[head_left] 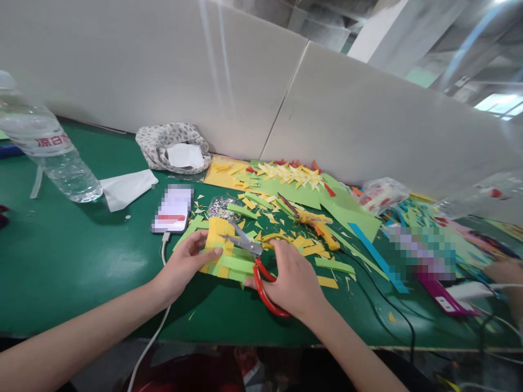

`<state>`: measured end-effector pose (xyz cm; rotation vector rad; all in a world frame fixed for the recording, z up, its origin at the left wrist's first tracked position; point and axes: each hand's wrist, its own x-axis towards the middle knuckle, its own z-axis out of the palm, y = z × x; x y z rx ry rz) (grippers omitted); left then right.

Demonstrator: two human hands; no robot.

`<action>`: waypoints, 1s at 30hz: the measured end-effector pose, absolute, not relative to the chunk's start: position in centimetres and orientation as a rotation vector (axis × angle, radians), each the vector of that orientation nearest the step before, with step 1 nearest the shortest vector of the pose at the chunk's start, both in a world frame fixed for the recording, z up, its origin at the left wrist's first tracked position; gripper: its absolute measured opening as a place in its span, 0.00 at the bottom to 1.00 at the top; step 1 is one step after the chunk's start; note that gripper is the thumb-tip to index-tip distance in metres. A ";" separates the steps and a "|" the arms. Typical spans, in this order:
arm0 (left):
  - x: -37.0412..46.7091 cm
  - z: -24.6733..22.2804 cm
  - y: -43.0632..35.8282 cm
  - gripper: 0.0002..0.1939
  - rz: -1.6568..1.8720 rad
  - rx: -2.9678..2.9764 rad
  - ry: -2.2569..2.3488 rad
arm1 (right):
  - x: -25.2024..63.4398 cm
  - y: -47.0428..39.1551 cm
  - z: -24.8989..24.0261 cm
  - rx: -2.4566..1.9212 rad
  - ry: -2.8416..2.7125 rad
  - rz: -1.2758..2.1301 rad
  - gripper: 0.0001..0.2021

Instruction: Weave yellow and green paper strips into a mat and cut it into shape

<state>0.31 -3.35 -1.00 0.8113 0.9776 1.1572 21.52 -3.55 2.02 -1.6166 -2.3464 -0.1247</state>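
Bare forearms [93, 326] reach in from the near edge toward a yellow-and-green paper piece [219, 231], held up just over the front middle of the green surface [102, 272]. Its bands seem to cross one another, though from where I stand I can't tell whether they are woven or glued. The left hand [190, 260] pinches its left side, thumb in front and fingers behind; the right hand [296, 280] is wrapped around red-handled scissors [253, 249], whose parted blades point leftward across the paper. I'd call this the trimming step, though whether the blades have bitten into a strip is too fine to make out. A neat snip from this position would call for the left hand to keep the paper taut, its fingertips clear of the blades, while the right lines up the edge and squeezes. Just behind the work sits a clear dish of tiny coloured bits [223, 208], with paper scraps [308, 246] strewn alongside and a yellow-handled tool [327, 237] among them. Farther out are a phone [174, 207] to the left, pointed yellow paper strips [292, 175] by the partition [347, 114], a water bottle [51, 147], and another person's hand [504, 272] at the far right.
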 end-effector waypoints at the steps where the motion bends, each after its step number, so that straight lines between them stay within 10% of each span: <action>1: 0.3 -0.9 -3.4 0.11 1.150 0.791 0.994 | 21.7 -3.5 2.2 -1.652 -2.304 -0.129 0.28; 30: 0.1 -1.1 -3.0 0.13 1.132 0.735 0.837 | 19.4 -5.2 1.1 -1.642 -2.283 -0.107 0.28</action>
